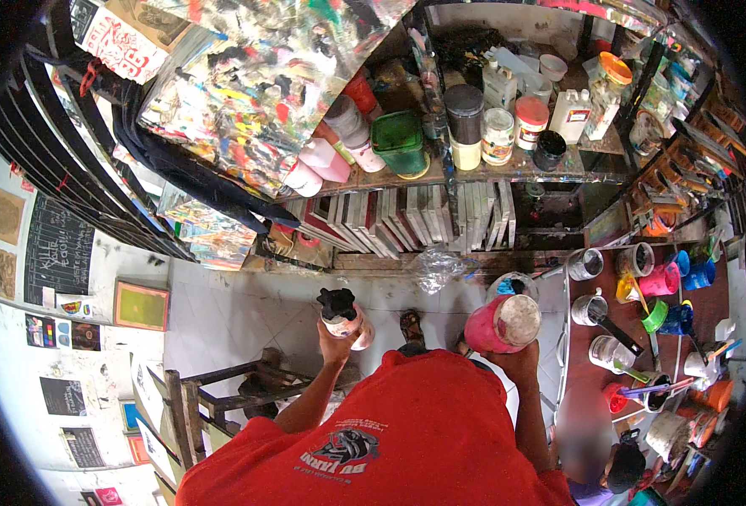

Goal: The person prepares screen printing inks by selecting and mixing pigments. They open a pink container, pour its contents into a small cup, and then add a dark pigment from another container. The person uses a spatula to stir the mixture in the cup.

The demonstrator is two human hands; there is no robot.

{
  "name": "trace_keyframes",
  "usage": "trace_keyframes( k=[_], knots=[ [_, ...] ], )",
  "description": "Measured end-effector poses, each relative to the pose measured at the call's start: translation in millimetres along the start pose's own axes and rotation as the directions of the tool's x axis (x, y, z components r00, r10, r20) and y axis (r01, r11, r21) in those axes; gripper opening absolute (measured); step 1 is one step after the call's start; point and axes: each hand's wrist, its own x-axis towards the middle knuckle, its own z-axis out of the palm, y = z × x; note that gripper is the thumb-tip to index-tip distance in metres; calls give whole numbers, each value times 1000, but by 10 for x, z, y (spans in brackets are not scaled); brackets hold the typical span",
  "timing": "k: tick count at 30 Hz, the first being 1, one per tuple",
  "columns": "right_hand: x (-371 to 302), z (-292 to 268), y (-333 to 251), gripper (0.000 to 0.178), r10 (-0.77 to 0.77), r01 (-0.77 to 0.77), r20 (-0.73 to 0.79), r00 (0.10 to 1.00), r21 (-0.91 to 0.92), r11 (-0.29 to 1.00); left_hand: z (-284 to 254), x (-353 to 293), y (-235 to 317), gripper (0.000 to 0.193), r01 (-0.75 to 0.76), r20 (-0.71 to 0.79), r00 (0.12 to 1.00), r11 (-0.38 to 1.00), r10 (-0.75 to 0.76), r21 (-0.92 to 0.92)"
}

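My left hand (336, 344) is closed round a pale container (361, 331) with a ragged black top (336, 301), held out in front of me over the tiled floor. My right hand (518, 364) grips a pink plastic jar (485, 329) with a stained whitish lid (517, 320). It is held out on the right side, with most of my fingers hidden behind it. Just beyond the pink jar is an open white tub (514, 287) with blue stains inside. The two held containers are well apart.
A shelf ahead holds a green tub (400, 143), a white jug (570, 116) and several jars above a row of framed screens (406, 218). Paint pots stand on a brown table (588, 341) at right, near another person (622, 468). A wooden rack (189, 413) is at left.
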Motion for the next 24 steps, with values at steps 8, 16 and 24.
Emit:
trace_keyframes(
  k=[8, 16, 24],
  knots=[
    [-62, -14, -114, 84, -6, 3, -40, 999, -69, 998, 250, 226, 135, 94, -113, 7, 993, 990, 114, -86],
    [-196, -13, -35, 97, 225, -229, -102, 969, -28, 973, 558, 762, 443, 90, -185, 55, 977, 944, 207, -272],
    [-311, -70, -203, 81, 157, -142, -173, 972, 96, 985, 964, 1597, 1089, 83, -389, 17, 920, 916, 393, -102]
  ],
)
